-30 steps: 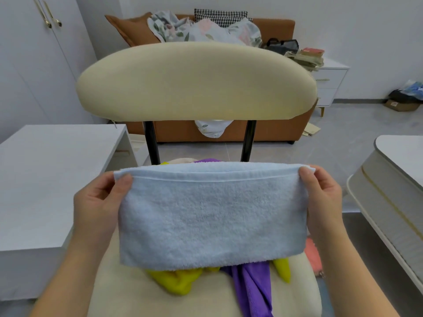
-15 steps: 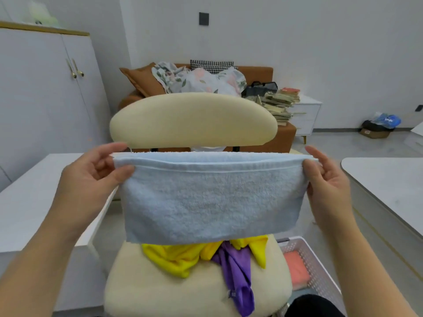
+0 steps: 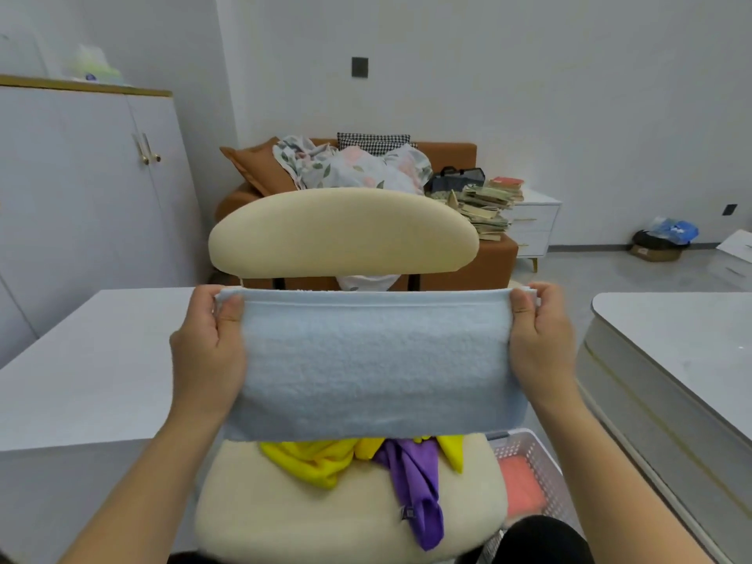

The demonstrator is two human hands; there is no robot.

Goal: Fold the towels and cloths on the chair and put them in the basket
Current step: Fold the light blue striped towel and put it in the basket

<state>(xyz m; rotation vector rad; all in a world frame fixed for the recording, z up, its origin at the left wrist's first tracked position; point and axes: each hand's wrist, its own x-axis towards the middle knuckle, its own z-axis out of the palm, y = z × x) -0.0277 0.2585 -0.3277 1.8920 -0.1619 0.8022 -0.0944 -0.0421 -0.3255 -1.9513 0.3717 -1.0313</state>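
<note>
Towel in hand: a light blue towel [image 3: 374,360] is held up in front of the chair [image 3: 342,234], stretched flat between both hands. Its lower edge hangs just over the cloths on the seat. It appears to be doubled once along its length.
Left grip: the towel's upper left corner is pinched by the left hand [image 3: 207,352], thumb in front and fingers behind.
Right grip: the upper right corner is pinched the same way by the right hand [image 3: 541,343].
Done: one salmon-coloured folded piece [image 3: 519,482] is seen lying in the white basket [image 3: 529,453], which stands on the floor just beside the seat, on the right.
Left: a yellow cloth [image 3: 313,462] and a purple cloth [image 3: 415,482] lie crumpled and unfolded on the seat. The blue towel is not yet folded small or put away.
Progress: the task is judged to be under halfway.
Change: half a second ago the fingers were spread loosely at the corners; now both corners are pinched firmly. The towel has been kept level before the backrest, and the view has been drawn back a little.
</note>
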